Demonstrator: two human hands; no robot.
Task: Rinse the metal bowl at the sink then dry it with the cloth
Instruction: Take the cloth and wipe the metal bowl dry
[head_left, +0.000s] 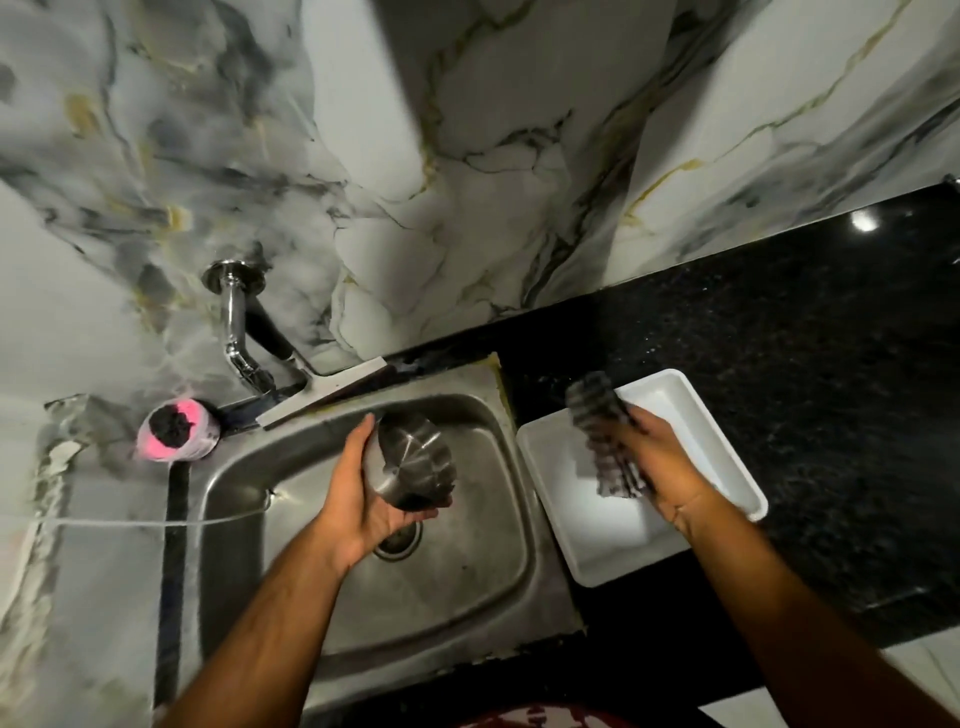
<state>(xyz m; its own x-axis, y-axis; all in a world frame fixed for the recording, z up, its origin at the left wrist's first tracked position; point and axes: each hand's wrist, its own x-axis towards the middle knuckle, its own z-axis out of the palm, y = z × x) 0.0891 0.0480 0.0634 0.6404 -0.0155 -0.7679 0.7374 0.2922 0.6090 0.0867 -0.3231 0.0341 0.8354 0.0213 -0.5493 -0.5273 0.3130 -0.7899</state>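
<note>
My left hand (363, 499) grips the metal bowl (415, 460) over the steel sink (498, 561), with the bowl tilted so its shiny underside faces up. My right hand (660, 467) holds a dark striped cloth (605, 431), blurred, above the white tray (727, 457) to the right of the sink. The two hands are apart. The chrome tap (239, 332) juts from the wall at the sink's back left, and no water is visible running from it.
The sink drain (400, 540) lies under my left palm. A pink scrubber holder with a dark pad (176, 428) sits at the sink's left corner. A white squeegee (322, 392) leans behind the sink. Black granite counter (779, 322) extends right, marble wall behind.
</note>
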